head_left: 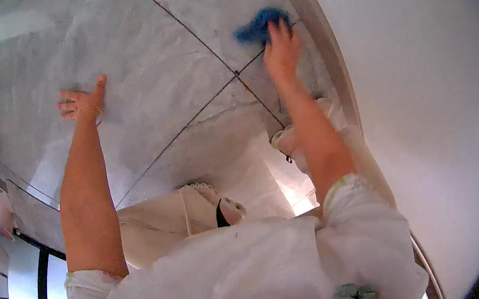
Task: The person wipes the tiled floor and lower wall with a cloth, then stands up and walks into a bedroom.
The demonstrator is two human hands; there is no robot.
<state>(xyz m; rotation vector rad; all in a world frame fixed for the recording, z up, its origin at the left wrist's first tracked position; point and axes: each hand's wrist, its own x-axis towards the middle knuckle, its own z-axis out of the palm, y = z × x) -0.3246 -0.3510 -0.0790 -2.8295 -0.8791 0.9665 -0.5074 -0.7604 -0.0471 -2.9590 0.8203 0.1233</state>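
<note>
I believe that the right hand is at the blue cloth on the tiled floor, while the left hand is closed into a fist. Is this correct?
Not entirely. The left hand is open, with fingers spread, as the head view shows; the right hand is indeed at the blue cloth on the tiled floor.

Blue cloth [261, 22], crumpled in a loose bunch, outline blurred. On grey tiled floor [151, 94], beside a dark joint [251, 61].
</note>
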